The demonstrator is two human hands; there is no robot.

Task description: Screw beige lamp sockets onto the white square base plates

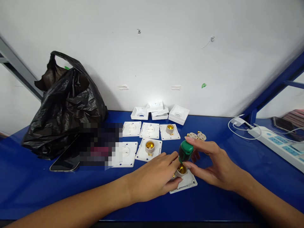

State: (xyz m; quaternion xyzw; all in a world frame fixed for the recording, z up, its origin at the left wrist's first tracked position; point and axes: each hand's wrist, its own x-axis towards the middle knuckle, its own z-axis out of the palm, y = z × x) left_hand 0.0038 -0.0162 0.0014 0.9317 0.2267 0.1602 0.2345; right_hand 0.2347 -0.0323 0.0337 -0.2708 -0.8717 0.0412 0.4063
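Observation:
My right hand (212,161) is closed around the green and black handle of a screwdriver (186,151), which points down over a lamp socket (182,170) with a brass-coloured inside. The socket sits on a square white base plate (188,182) on the table. Against the socket's left side, my left hand (158,174) grips it, thumb in front and fingers behind. The screwdriver's tip is hidden. Just left lies another white plate (140,153) bearing a socket (149,147). A third socket (170,128) is on a plate farther back. Loose beige socket parts (200,136) lie behind my right hand.
Several bare white plates (131,127) lie to the left. White box covers (178,114) are stacked near the wall. A black plastic bag (68,104) and a phone (65,161) occupy the left; a power strip (276,142) with white cables is at right on the blue table (142,209).

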